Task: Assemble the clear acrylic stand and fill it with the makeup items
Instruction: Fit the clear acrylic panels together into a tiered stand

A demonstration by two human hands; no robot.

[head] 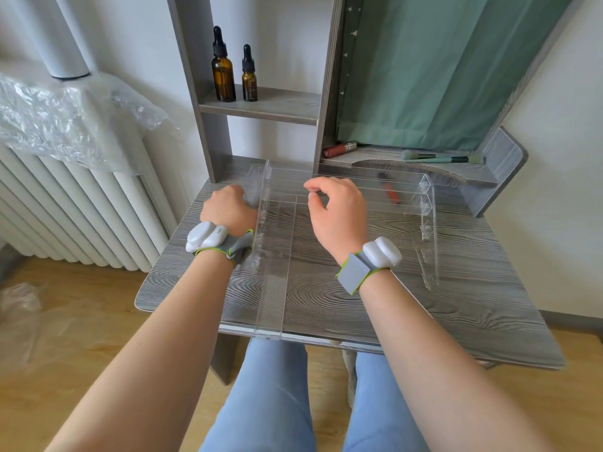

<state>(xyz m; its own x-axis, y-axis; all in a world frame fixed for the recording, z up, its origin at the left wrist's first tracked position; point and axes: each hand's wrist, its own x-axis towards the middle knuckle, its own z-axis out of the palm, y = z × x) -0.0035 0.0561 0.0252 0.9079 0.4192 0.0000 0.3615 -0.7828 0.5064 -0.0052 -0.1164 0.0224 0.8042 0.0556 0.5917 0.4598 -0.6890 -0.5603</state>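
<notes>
stand [346, 203] mid-table toward back edge, part-built | our left hand [228, 207] grips its left wall, fingers curled | our right hand [336, 207] pinches a shelf edge | risk: loose slots, uneven push pops shelf or tips stand

Two amber dropper bottles, the taller one [223, 68] left of the shorter one [249, 75], are standing on the shelf [277, 107] above the grey wood-grain surface [359, 298]. A white radiator [75, 203] is standing left of that surface, crumpled clear plastic [65, 115] lying over its top (another scrap is lying on the floor). A green curtain [434, 70] is hanging behind the surface's right side.
</notes>
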